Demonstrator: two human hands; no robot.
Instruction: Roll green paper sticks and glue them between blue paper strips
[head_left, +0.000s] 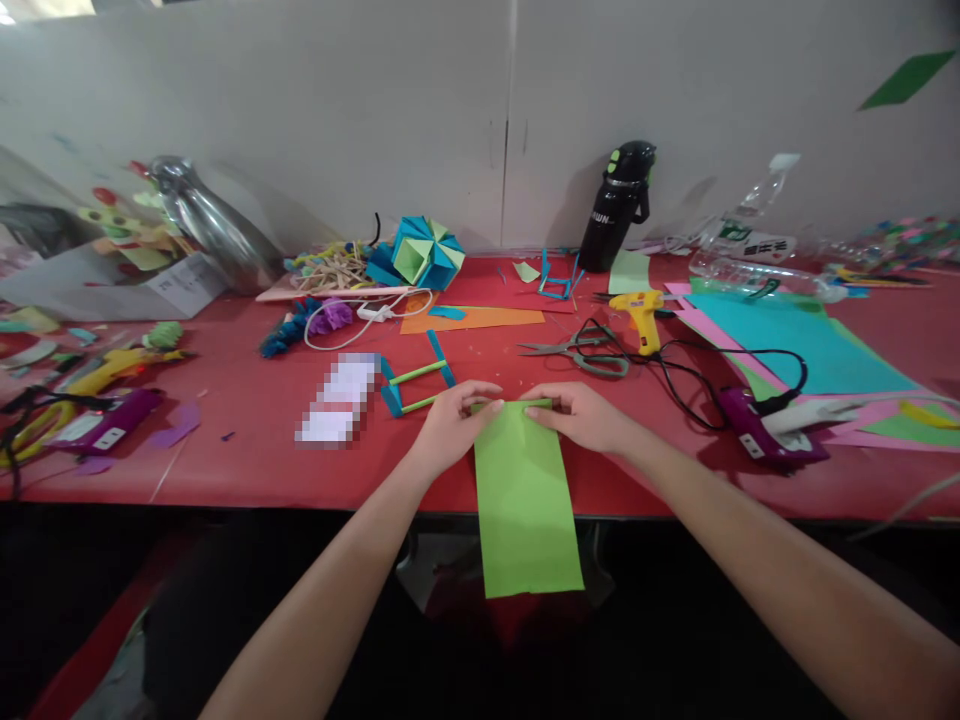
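Observation:
A long strip of light green paper hangs over the table's front edge toward me. My left hand pinches its far left corner, thumb on top and fingers underneath. At the far right corner my right hand grips the same sheet in the same way. The paper's far edge looks slightly turned up or folded between the thumbs; the fingertips behind it are partly hidden. Just left of my left hand lies a small frame of blue and green paper sticks.
Grey-handled scissors and a yellow glue gun with its cord lie beyond my right hand. A purple power strip and coloured paper sheets are at right. A black bottle and blue-green paper ball stand behind.

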